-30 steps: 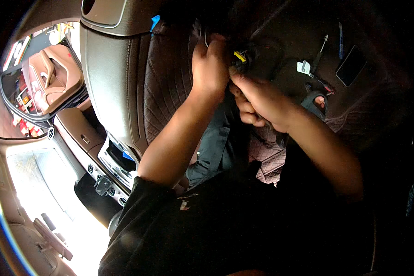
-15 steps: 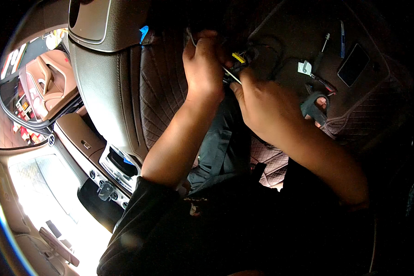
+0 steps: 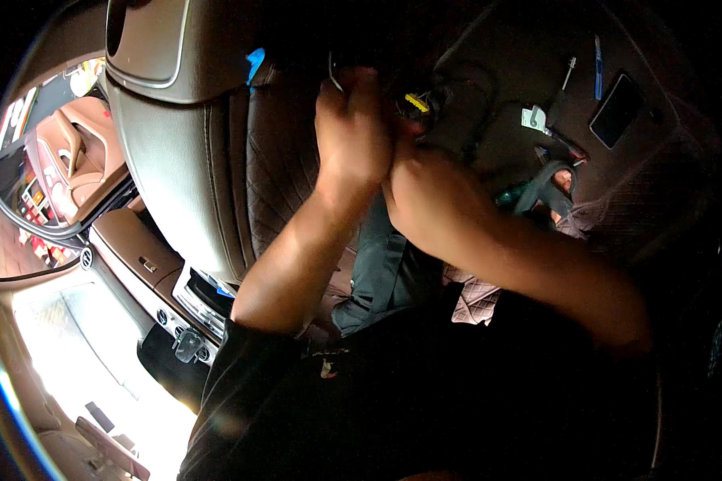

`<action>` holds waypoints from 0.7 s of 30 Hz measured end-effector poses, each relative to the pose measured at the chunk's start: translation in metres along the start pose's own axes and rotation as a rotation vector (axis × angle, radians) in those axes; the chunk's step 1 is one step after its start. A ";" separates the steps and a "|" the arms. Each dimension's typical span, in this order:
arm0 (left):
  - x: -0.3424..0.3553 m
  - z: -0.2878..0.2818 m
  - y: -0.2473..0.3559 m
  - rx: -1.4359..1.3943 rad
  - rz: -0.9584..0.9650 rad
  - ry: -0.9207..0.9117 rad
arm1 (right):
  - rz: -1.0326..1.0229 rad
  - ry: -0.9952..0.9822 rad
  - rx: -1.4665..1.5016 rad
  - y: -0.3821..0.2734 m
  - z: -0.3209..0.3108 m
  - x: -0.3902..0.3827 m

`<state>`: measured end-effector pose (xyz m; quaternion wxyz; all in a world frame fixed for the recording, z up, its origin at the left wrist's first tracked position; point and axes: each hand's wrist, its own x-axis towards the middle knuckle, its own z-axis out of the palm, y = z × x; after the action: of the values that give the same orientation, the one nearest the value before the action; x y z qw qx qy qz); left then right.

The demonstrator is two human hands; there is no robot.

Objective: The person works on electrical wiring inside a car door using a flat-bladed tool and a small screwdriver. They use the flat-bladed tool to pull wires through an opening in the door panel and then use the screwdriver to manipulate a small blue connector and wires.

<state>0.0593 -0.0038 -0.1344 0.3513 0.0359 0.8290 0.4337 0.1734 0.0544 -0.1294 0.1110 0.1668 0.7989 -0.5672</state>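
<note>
My left hand (image 3: 351, 136) is closed high in the middle of the view, a thin pale strip (image 3: 334, 77) rising from its fingers. My right hand (image 3: 413, 180) is blurred and pressed close beside it on the right, lower down, its fingers hidden. Just above them lies a yellow connector (image 3: 416, 102) among dark cables (image 3: 483, 88). Both hands are in front of a quilted dark leather seat (image 3: 281, 168), with a piece of blue tape (image 3: 256, 61) near its top.
At upper right on a dark mat lie a phone (image 3: 618, 110), a blue slim tool (image 3: 598, 72), a screwdriver (image 3: 568, 76), a white piece (image 3: 533, 118) and a dark strap (image 3: 549, 188). At left are the dashboard (image 3: 132, 244), windshield (image 3: 76, 345) and open car door (image 3: 76, 152).
My right hand has moved down and left from half a second ago, and the thin light rod seen at its fingers then is now out of sight. The view has shifted slightly.
</note>
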 end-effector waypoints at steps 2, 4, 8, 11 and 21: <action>0.014 -0.015 -0.003 0.293 0.262 -0.034 | -0.012 0.002 0.080 -0.005 0.006 0.008; 0.022 -0.027 -0.005 0.650 0.713 -0.069 | -0.239 0.207 -0.032 -0.008 0.019 0.008; 0.032 -0.037 -0.011 0.310 0.285 -0.290 | -0.100 0.267 0.428 -0.013 0.029 0.011; 0.007 -0.032 -0.006 0.187 0.129 -0.209 | -0.002 0.104 0.405 -0.016 0.017 0.000; -0.014 -0.006 0.004 -0.278 0.019 -0.067 | 0.006 0.022 0.217 -0.007 0.003 -0.007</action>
<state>0.0651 -0.0108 -0.1209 0.3762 0.0094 0.7484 0.5462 0.1774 0.0488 -0.1219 0.0850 0.1864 0.7335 -0.6481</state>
